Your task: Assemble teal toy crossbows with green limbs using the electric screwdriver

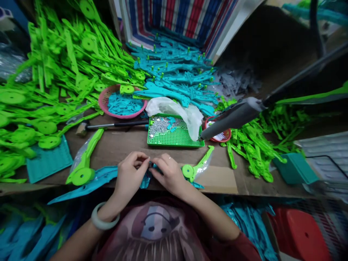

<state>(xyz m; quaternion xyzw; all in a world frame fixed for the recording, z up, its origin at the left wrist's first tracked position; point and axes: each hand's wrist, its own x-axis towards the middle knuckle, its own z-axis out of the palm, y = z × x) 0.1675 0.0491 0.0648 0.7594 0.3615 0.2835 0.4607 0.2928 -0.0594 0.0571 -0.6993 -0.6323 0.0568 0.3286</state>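
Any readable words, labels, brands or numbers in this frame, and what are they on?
None can be read.
The shirt carries only a cartoon face print, no letters.
The striped cloth at the back shows stripes only.
The green tray, the pink basket and the plastic parts around the left hand and right hand show no markings.

- plastic parts pile (67,61): bright green
- second parts pile (176,72): teal
- basket (104,105): pink
- tray (176,139): green, perforated
- bag (163,18): red-blue-white stripes
- bracelet (102,221): pale jade
- table (122,145): brown
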